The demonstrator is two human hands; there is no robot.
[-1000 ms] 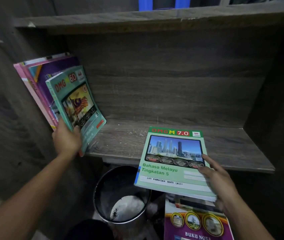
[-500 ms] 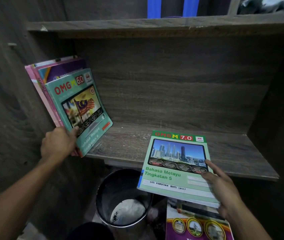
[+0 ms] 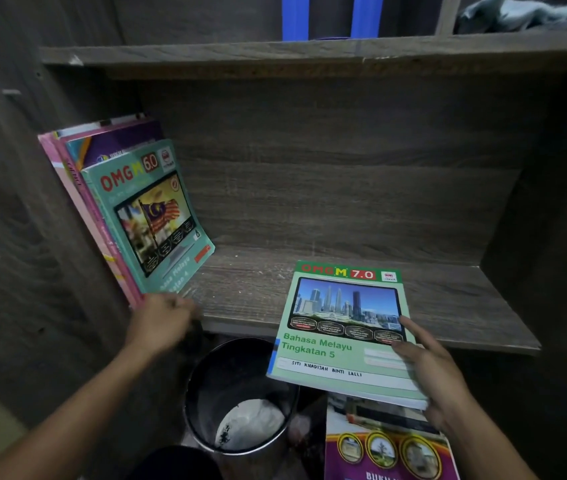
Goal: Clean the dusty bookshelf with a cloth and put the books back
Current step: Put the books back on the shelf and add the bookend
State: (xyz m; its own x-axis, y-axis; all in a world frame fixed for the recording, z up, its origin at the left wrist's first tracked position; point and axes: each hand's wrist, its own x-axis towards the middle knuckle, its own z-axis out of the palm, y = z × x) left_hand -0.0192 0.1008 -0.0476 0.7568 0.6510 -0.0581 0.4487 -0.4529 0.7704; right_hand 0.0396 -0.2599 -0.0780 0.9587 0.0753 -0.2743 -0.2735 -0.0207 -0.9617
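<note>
Gripping green book (image 3: 341, 327) with right hand (image 3: 431, 375), half over front edge of shelf board (image 3: 448, 299). Cannot tell grip of left hand (image 3: 161, 320), blurred at board's left end under leaning books (image 3: 143, 216). Unpropped, could slide off board into bucket (image 3: 233, 368) below.

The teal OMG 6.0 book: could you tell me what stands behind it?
A purple book and pink books lean behind it against the side wall; their covers are mostly hidden.

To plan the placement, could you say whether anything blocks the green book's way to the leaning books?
Nothing visible does: the shelf board between the green book and the leaning books shows no object; the left hand is at their foot.
</note>
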